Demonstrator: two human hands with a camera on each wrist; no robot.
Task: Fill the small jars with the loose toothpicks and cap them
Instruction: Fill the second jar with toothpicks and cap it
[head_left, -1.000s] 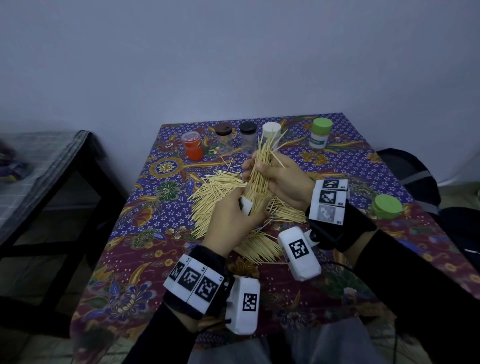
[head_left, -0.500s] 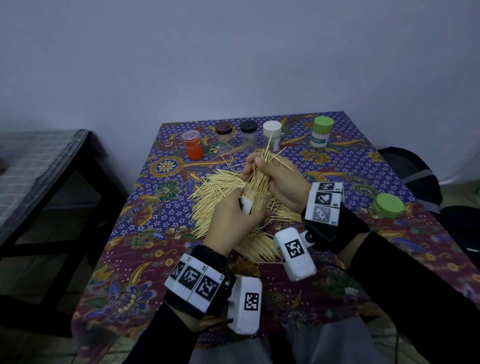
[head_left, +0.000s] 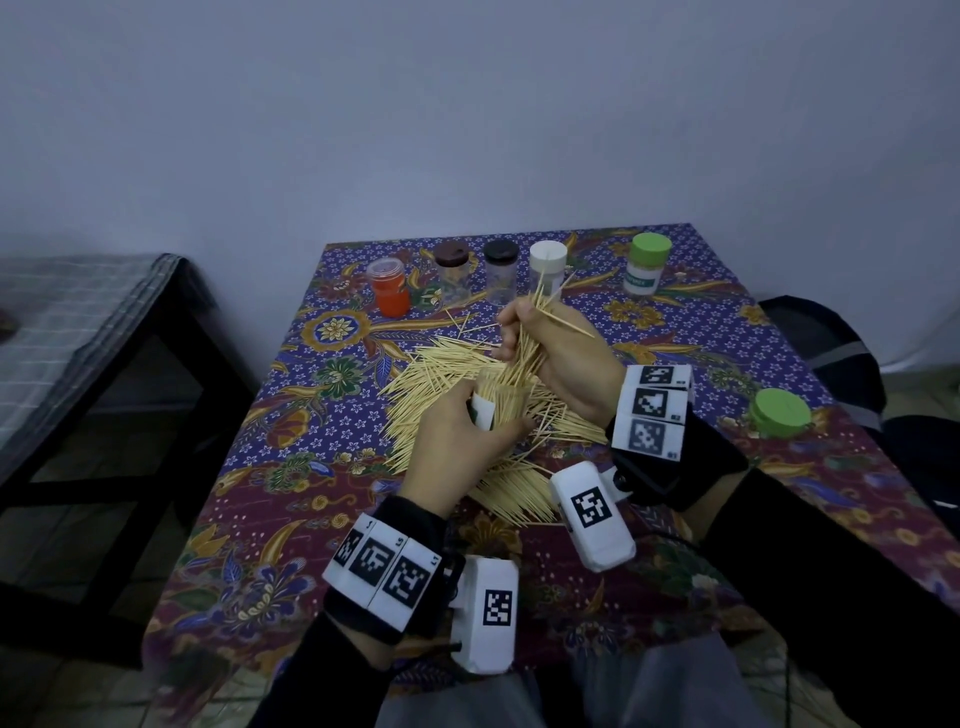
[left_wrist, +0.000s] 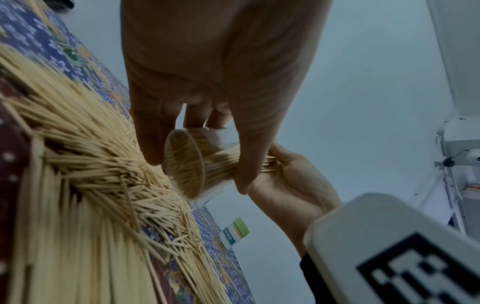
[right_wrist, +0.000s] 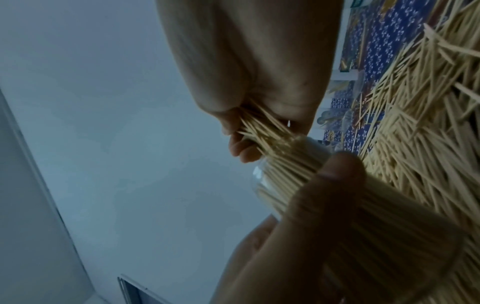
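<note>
Centrally in the head view, the left hand (head_left: 457, 441) wraps its fingers (left_wrist: 153, 131) round a small clear jar (head_left: 501, 405) with a white label, held above the loose toothpick pile (head_left: 457, 374) that spreads over the patterned table (head_left: 291, 467). Just above it, the right hand (head_left: 561, 358) has its fingers (right_wrist: 241, 148) clamped on a bundle of toothpicks (head_left: 527, 343) whose lower ends stand in the jar's mouth, the upper ends fanning out past the knuckles. From the left wrist view the jar's round base shows packed with toothpick tips, with the thumb lying along its side. Along the far edge of the table, toward the upper middle of the frame, stand an orange jar (head_left: 392, 293) with a clear cap, a brown-capped jar (head_left: 453, 270), a black-capped jar (head_left: 501, 270), a white-capped jar (head_left: 548, 267) and, further right, a green-capped jar (head_left: 647, 265) with a label. A loose green cap (head_left: 781, 413) lies at the right edge of the table, well apart from the hands. At the left of the frame a dark side table (head_left: 78, 332) carries a checked cloth.
</note>
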